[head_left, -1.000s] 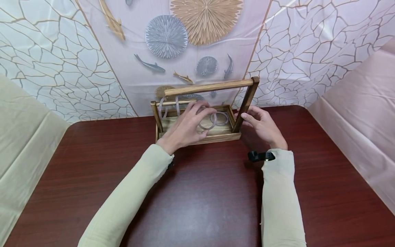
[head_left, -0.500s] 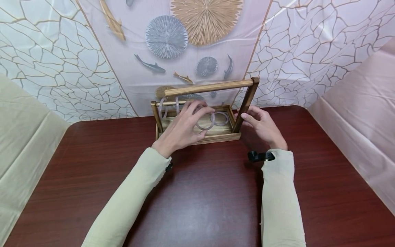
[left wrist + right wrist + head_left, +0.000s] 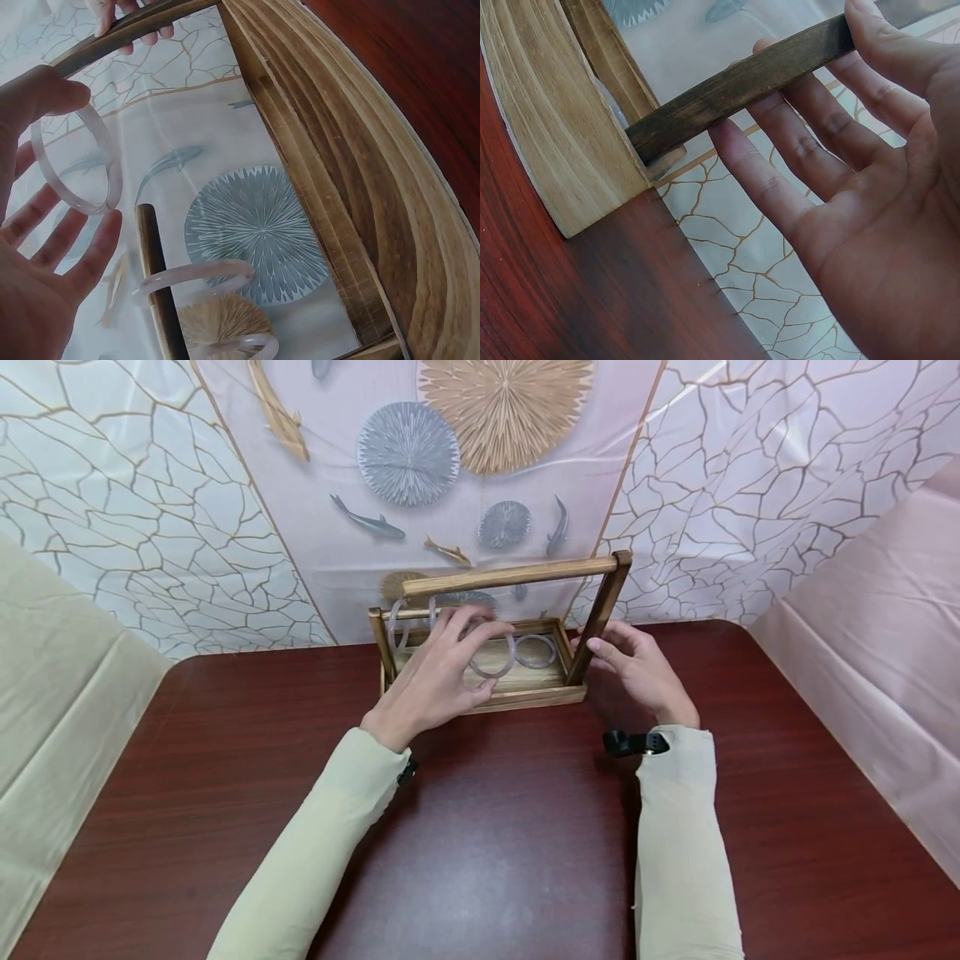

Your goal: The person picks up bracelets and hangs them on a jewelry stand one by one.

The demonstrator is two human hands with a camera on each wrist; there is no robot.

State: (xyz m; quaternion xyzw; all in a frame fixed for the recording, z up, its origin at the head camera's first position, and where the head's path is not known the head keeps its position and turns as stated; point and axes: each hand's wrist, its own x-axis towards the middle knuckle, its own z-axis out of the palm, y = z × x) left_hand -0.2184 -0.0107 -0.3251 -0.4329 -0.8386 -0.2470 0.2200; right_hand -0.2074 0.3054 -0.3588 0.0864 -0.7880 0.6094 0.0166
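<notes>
My left hand [image 3: 438,672] pinches a pale translucent bangle [image 3: 114,169] between thumb and fingertips, above the tray of a wooden stand [image 3: 536,697]. Two similar bangles hang round the stand's lower rod [image 3: 415,612] at the left. In the left wrist view, one hanging bangle [image 3: 199,273] circles that rod near its free end. Another bangle [image 3: 535,667] lies flat at the tray's right end. My right hand [image 3: 637,672] grips the stand's dark right upright [image 3: 742,84], thumb on one side and fingers on the other. Part of the lower rod is hidden behind my left hand.
A higher rod [image 3: 510,577] runs leftward from the top of the right upright. The stand is at the back of a dark red table [image 3: 480,843], close to a patterned cloth backdrop [image 3: 750,527]. Black wrist gear [image 3: 633,742] sits at my right cuff.
My left hand has drifted slightly left with the bangle, which now appears apart from the one lying in the tray. My right hand stays on the upright.
</notes>
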